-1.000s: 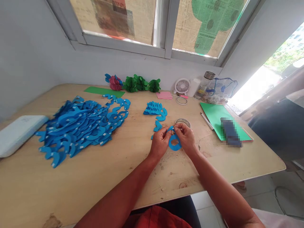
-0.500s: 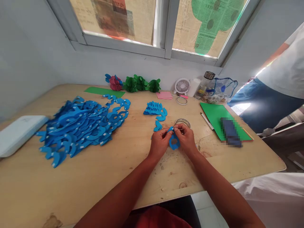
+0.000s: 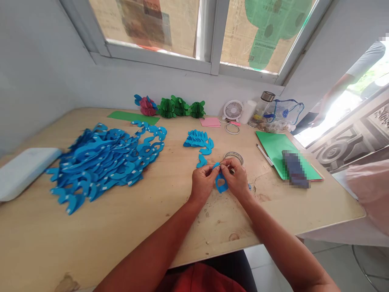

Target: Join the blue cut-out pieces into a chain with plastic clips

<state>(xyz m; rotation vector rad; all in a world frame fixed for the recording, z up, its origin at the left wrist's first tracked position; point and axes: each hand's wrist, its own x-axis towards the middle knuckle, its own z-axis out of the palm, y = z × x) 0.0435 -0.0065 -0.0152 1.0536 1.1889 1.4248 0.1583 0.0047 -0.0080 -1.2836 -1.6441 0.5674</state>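
Over wooden desk (image 3: 136,227), near the tape roll (image 3: 234,156), pinching blue cutout (image 3: 221,185) in closed left hand (image 3: 203,182) and right hand (image 3: 239,179), seemingly aligning its ends.

blue foam cutout (image 3: 221,183), looped (hole in middle), pinched at top between both hands' fingers

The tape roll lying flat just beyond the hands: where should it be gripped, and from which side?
Probably the far rim of the tape roll, from above: one finger inside the open centre, thumb outside. It lies flat on the table, so its low wall offers little from the side, and the right hand crowds its near edge.
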